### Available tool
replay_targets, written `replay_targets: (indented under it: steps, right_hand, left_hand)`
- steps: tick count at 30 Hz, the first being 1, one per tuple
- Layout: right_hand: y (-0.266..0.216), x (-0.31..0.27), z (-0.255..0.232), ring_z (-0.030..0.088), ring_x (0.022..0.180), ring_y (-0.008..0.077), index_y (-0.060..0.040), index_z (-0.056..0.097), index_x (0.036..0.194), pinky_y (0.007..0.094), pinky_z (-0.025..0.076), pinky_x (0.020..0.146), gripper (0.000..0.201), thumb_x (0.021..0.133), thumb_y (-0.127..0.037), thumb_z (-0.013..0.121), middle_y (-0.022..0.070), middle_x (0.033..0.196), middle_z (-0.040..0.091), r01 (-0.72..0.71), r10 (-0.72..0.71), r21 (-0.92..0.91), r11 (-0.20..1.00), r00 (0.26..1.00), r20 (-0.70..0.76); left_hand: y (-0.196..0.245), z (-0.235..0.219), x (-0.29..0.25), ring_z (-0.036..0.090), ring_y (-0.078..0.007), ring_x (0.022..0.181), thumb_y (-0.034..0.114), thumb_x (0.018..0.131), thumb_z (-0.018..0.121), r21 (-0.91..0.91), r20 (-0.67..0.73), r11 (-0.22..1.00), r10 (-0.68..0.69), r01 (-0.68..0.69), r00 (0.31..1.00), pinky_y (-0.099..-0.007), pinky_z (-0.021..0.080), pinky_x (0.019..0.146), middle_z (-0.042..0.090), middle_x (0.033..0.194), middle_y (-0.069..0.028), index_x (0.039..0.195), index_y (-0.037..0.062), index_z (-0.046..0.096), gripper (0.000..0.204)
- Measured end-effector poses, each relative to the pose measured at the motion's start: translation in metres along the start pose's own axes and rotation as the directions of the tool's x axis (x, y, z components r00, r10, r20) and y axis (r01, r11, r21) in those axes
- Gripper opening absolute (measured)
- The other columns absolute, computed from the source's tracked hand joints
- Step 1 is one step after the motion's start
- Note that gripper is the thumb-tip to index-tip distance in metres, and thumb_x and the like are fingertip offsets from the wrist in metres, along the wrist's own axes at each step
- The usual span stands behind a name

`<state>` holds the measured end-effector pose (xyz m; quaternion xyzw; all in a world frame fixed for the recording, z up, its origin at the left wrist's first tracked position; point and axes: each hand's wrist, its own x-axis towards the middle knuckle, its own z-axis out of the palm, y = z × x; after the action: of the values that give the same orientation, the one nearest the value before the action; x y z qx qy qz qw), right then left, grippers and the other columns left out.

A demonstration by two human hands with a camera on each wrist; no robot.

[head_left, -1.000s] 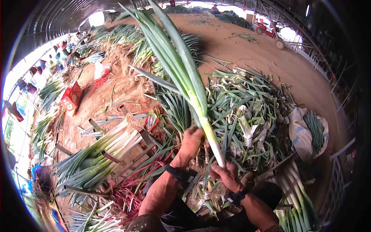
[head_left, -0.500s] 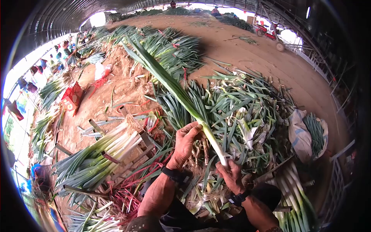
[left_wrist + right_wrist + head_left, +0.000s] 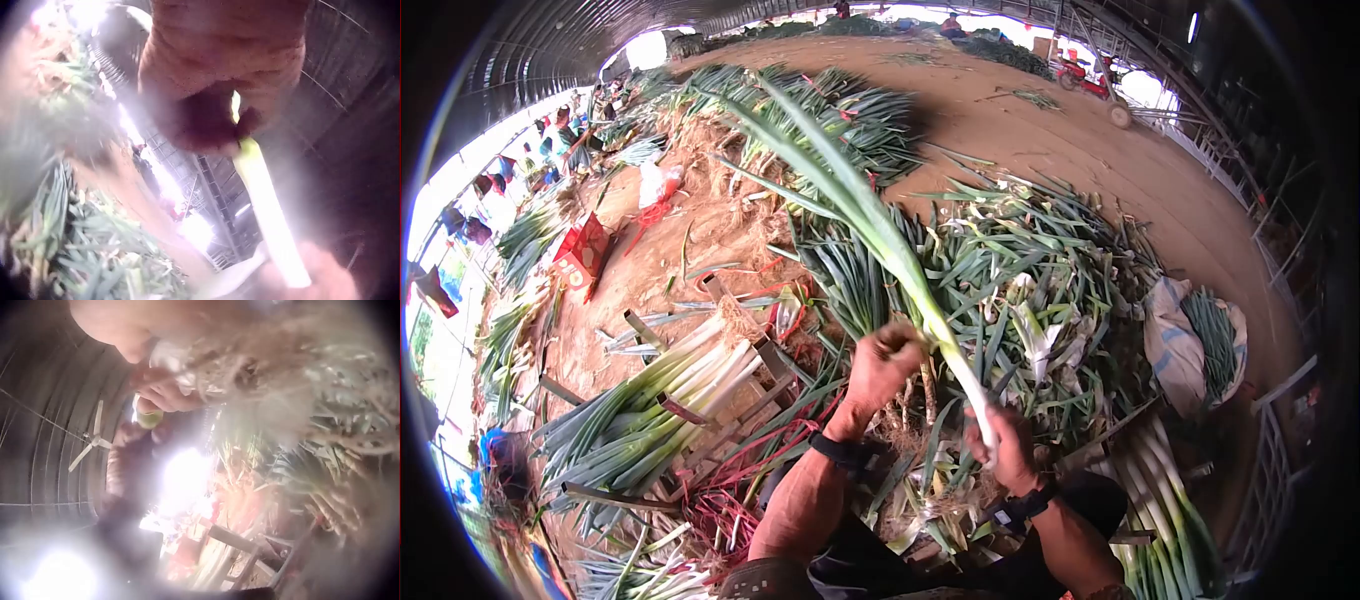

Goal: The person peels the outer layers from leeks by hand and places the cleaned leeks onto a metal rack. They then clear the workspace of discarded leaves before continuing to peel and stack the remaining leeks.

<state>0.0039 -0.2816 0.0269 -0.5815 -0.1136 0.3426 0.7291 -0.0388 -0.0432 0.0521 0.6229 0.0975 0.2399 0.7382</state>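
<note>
One long green onion [image 3: 915,285] slants across the head view, its green leaves up and away, its white end low. My right hand [image 3: 1007,450] grips it by the white end, with blurred roots [image 3: 250,369] close by in the right wrist view. Farther up the stalk, my left hand [image 3: 888,362] has its fingers curled. In the left wrist view, thumb and fingertips of that hand [image 3: 219,81] pinch at the stalk where white turns pale green. A thin whitish strip [image 3: 240,275] hangs beside the white stalk [image 3: 269,209].
A heap of loose leaves [image 3: 1040,270] lies ahead right, beside a white sack [image 3: 1180,345]. Cleaned onions [image 3: 670,390] lie on a wooden rack at left, near red ties [image 3: 735,500]. More onions [image 3: 1165,510] lie at lower right. Unpeeled bundles [image 3: 855,120] lie farther ahead.
The onion's leaves swung down left, then rose slightly and spread. My left hand went from extended fingers at the stalk to curled ones. The right hand shifted slightly right and down with the white end.
</note>
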Motion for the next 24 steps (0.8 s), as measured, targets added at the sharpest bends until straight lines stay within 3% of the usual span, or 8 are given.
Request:
replay_targets:
  steps: [1,3,5,6,9,11,17,24]
  right_hand:
    - [-0.001,0.007,-0.004,0.052,0.047,0.0092,0.0024,0.066,0.105,0.0241,0.037,0.041,0.053,0.101,-0.048,0.048,0.0067,0.070,0.065,0.022,-0.022,-0.021,1.000,1.000,-0.003]
    - [-0.013,0.013,-0.003,0.051,0.046,0.0099,0.0006,0.067,0.093,0.0241,0.037,0.041,0.056,0.102,-0.051,0.046,0.0061,0.065,0.064,0.008,-0.007,0.019,1.000,0.998,-0.060]
    - [-0.017,0.015,-0.005,0.048,0.043,0.0104,-0.0023,0.065,0.079,0.0244,0.035,0.041,0.062,0.102,-0.055,0.042,0.0043,0.058,0.058,0.029,-0.032,-0.075,0.997,0.998,-0.047]
    - [-0.017,0.015,-0.003,0.047,0.043,0.0103,-0.0034,0.064,0.077,0.0246,0.034,0.041,0.064,0.101,-0.058,0.041,0.0031,0.056,0.056,0.029,-0.034,-0.092,0.995,0.998,-0.051]
    - [-0.011,0.011,-0.004,0.045,0.041,0.0106,-0.0036,0.063,0.070,0.0247,0.033,0.041,0.070,0.102,-0.060,0.036,0.0014,0.051,0.050,0.056,-0.065,-0.145,0.988,0.996,-0.055]
    - [-0.012,0.005,0.004,0.045,0.041,0.0107,-0.0029,0.063,0.071,0.0249,0.033,0.042,0.071,0.103,-0.060,0.035,0.0015,0.051,0.050,0.108,-0.127,-0.211,0.971,0.989,-0.076]
    - [0.033,0.001,0.001,0.059,0.063,0.0077,-0.0051,0.068,0.105,0.0231,0.048,0.057,0.050,0.105,-0.045,0.039,0.0031,0.078,0.071,0.091,-0.053,-0.466,0.880,0.994,0.094]
    - [0.025,0.027,0.040,0.068,0.077,0.0188,-0.0153,0.050,0.140,0.0300,0.056,0.069,0.051,0.104,-0.051,0.042,0.0086,0.099,0.071,-0.152,0.129,0.129,0.980,0.977,0.171]
  left_hand:
    - [0.017,0.002,-0.013,0.055,-0.0066,0.066,0.009,0.091,0.063,0.206,0.208,0.978,0.002,-0.046,0.978,-0.0247,0.046,0.060,0.063,0.073,0.0027,0.089,0.0000,0.068,0.010]
    - [0.018,0.005,-0.023,0.062,-0.0118,0.074,0.010,0.089,0.068,0.299,0.714,0.938,-0.098,-0.175,0.694,-0.0278,0.051,0.068,0.069,0.084,-0.0031,0.094,-0.0009,0.069,0.012]
    - [-0.014,0.015,-0.036,0.062,-0.0142,0.074,0.013,0.089,0.069,0.368,0.795,0.912,-0.409,0.180,0.449,-0.0299,0.050,0.068,0.069,0.084,-0.0043,0.097,-0.0010,0.069,0.016]
    - [-0.018,0.010,-0.027,0.064,-0.0144,0.078,0.022,0.091,0.070,0.408,0.820,0.912,-0.385,0.039,0.423,-0.0299,0.052,0.070,0.071,0.089,-0.0059,0.107,-0.0010,0.070,0.028]
    - [-0.018,0.000,-0.019,0.066,-0.0133,0.084,0.035,0.093,0.070,0.287,0.537,0.958,-0.185,0.028,0.823,-0.0295,0.053,0.073,0.072,0.091,-0.0062,0.116,-0.0017,0.067,0.043]
    - [0.004,0.005,-0.002,0.067,-0.0164,0.088,0.043,0.092,0.071,0.156,0.175,0.957,-0.269,0.243,0.947,-0.0316,0.055,0.077,0.071,0.092,-0.0069,0.120,-0.0033,0.065,0.055]
    - [-0.007,0.016,0.022,0.066,-0.0209,0.087,0.038,0.103,0.054,-0.625,-0.103,0.772,-0.233,0.119,0.967,-0.0360,0.057,0.077,0.066,0.103,-0.0136,0.120,0.0018,0.054,0.040]
    - [-0.010,0.025,0.020,0.056,-0.0149,0.066,0.044,0.102,0.053,-0.622,-0.229,0.777,-0.304,0.102,0.925,-0.0285,0.046,0.056,0.063,0.083,-0.0044,0.116,0.0118,0.059,0.036]
